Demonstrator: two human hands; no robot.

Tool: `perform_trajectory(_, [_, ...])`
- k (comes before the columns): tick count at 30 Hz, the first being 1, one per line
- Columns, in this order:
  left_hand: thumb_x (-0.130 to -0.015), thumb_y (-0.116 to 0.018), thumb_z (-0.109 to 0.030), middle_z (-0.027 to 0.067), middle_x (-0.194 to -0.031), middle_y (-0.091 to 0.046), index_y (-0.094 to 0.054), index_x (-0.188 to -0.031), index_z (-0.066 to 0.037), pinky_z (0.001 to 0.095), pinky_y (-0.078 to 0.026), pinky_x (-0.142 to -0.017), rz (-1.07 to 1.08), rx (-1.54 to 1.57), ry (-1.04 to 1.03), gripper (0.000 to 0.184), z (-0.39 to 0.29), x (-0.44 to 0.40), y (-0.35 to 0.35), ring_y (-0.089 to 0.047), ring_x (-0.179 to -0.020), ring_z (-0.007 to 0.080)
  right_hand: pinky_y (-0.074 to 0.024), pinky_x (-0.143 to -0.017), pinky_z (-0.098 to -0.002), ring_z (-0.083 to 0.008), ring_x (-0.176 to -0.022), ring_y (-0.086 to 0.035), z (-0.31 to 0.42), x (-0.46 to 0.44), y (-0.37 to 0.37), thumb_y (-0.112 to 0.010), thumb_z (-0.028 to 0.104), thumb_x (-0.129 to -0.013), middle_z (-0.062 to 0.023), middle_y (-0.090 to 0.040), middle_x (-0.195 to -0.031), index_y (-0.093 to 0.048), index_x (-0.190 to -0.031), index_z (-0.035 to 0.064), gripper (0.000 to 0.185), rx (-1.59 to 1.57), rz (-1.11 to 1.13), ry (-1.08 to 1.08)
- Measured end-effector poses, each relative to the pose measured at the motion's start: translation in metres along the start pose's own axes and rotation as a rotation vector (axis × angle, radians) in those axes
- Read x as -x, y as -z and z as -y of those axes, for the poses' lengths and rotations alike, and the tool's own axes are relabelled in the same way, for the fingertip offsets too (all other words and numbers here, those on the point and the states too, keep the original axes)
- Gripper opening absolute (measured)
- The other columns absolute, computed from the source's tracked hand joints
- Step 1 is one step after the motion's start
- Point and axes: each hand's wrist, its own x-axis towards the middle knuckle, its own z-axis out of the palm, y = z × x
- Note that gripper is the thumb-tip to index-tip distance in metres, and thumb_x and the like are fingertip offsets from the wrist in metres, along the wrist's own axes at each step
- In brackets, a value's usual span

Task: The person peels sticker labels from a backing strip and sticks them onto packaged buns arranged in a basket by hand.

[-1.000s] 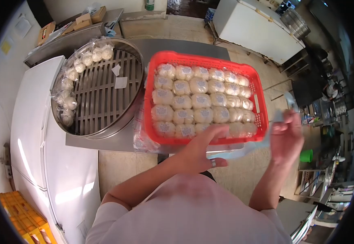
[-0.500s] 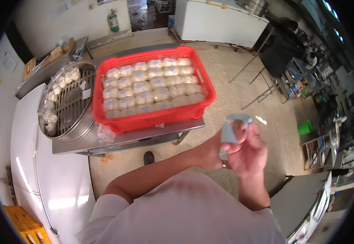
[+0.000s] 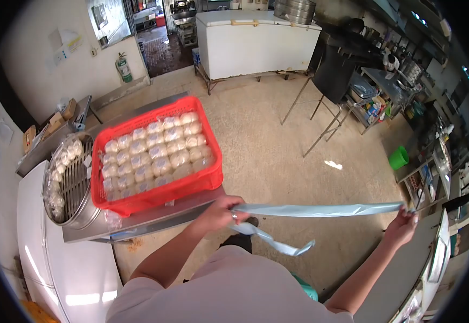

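Note:
A long, light blue plastic strip is stretched nearly level in front of my body. One end is pinched in my right hand, out to the right. My left hand grips the strip farther along, near the front edge of the metal table, and a loose tail hangs below it, curling to the right. On the table, close to my left hand, stands a red plastic crate holding rows of packed white buns in clear wrapping.
Left of the crate sits a round metal steamer tray with wrapped buns along one side. A white chest freezer stands at the back, with a black stand on thin legs beside it. A green bin is at the right.
My hands have moved from close together to wide apart, pulling the strip out between them. The view has shifted, with the crate now farther left.

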Motion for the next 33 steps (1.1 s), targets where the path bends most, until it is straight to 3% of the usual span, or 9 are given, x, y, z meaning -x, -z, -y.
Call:
perform_trajectory(3, [-0.091,-0.074,-0.013,-0.0009,-0.074,-0.061,-0.066,-0.087,-0.004,0.0254,-0.039,-0.057,-0.165,0.188,-0.097,0.013,-0.013,-0.049,0.029,-0.053,-0.064,0.0059,-0.0605,-0.077,-0.0457,-0.0192,-0.062,-0.051,-0.091,-0.030,0.075,-0.050,0.011,-0.102,-0.0075,-0.050,-0.072,-0.050,-0.080,0.0025,0.023,0.527,-0.286,-0.108])
perform_trajectory(8, [-0.090,-0.077,-0.014,-0.0026,-0.074,-0.060,-0.068,-0.091,-0.005,0.0279,-0.044,-0.059,-0.429,-0.101,-0.156,0.013,-0.031,-0.165,0.042,-0.055,-0.064,0.0090,-0.0560,-0.048,-0.0392,-0.0286,-0.063,-0.072,-0.178,-0.024,0.025,-0.069,0.027,-0.093,-0.0190,-0.066,-0.072,-0.063,-0.102,-0.0060,0.035,1.579,0.236,-1.151])
perform_trajectory(10, [-0.090,-0.077,-0.014,-0.0021,-0.073,-0.060,-0.068,-0.091,-0.004,0.0275,-0.043,-0.059,-0.389,-0.221,-0.202,0.013,-0.032,-0.217,0.033,-0.054,-0.066,0.0090,-0.0609,-0.061,-0.0408,-0.0347,-0.072,-0.074,-0.211,-0.027,-0.020,-0.072,0.024,-0.091,-0.0313,-0.069,-0.110,-0.062,-0.112,-0.0142,0.045,1.882,0.535,-0.865])
perform_trajectory(12, [-0.089,-0.077,-0.013,-0.0003,-0.074,-0.062,-0.068,-0.091,-0.003,0.0285,-0.045,-0.061,-0.286,-0.299,-0.258,0.013,-0.049,-0.274,0.014,-0.055,-0.068,0.0092,-0.0608,-0.080,-0.0440,-0.0399,-0.092,-0.074,-0.234,-0.014,-0.088,-0.077,0.020,-0.086,-0.0335,-0.065,-0.122,-0.056,-0.130,-0.0135,0.059,1.801,0.798,-0.069])
perform_trajectory(13, [-0.089,-0.077,-0.011,0.0013,-0.075,-0.064,-0.068,-0.091,-0.002,0.0298,-0.047,-0.063,-0.208,-0.317,-0.282,0.013,-0.064,-0.312,0.003,-0.057,-0.069,0.0096,-0.0563,-0.090,-0.0451,-0.0404,-0.106,-0.069,-0.237,-0.021,-0.168,-0.081,0.018,-0.082,-0.0327,-0.063,-0.127,-0.054,-0.135,-0.0116,0.066,1.556,0.744,-0.335])
perform_trajectory(16, [-0.087,-0.078,-0.009,0.0047,-0.078,-0.065,-0.067,-0.095,-0.001,0.0303,-0.048,-0.064,-0.140,-0.476,-0.413,0.015,-0.086,-0.367,-0.009,-0.059,-0.071,0.0105,-0.0464,-0.107,-0.0444,-0.0360,-0.130,-0.058,-0.241,-0.045,-0.277,-0.088,0.015,-0.075,-0.0310,-0.060,-0.134,-0.048,-0.143,-0.0079,0.083,1.032,0.997,0.169])
perform_trajectory(23, [-0.085,-0.065,0.000,0.0028,-0.076,-0.059,-0.063,-0.097,-0.007,0.0293,-0.044,-0.058,-0.375,0.613,-0.123,0.014,-0.116,-0.435,0.073,-0.056,-0.065,0.0109,-0.0549,-0.074,-0.0332,-0.0118,-0.074,-0.060,-0.409,-0.047,-0.293,-0.075,0.018,-0.092,-0.0010,-0.063,-0.084,-0.068,-0.115,0.0030,0.028,0.541,1.231,-1.512])
perform_trajectory(26, [-0.087,-0.063,-0.001,0.0015,-0.076,-0.056,-0.060,-0.097,-0.011,0.0324,-0.046,-0.064,-0.537,1.002,-0.324,0.014,-0.090,-0.446,0.157,-0.054,-0.064,0.0132,-0.0538,-0.065,-0.0299,-0.0065,-0.064,-0.055,-0.453,-0.086,-0.326,-0.066,0.020,-0.098,0.0009,-0.059,-0.075,-0.070,-0.104,0.0035,0.018,0.652,1.535,-1.483])
perform_trajectory(33, [-0.093,-0.064,-0.007,0.0107,-0.099,-0.066,-0.061,-0.104,-0.004,0.0436,-0.050,-0.101,-0.550,1.102,-0.228,0.012,-0.026,-0.533,0.215,-0.066,-0.100,0.0267,-0.0507,-0.061,-0.0376,-0.0159,-0.068,-0.058,-0.644,-0.199,-0.407,-0.059,0.014,-0.098,-0.0056,-0.061,-0.080,-0.061,-0.087,0.0103,0.012,-0.019,0.856,-1.054])
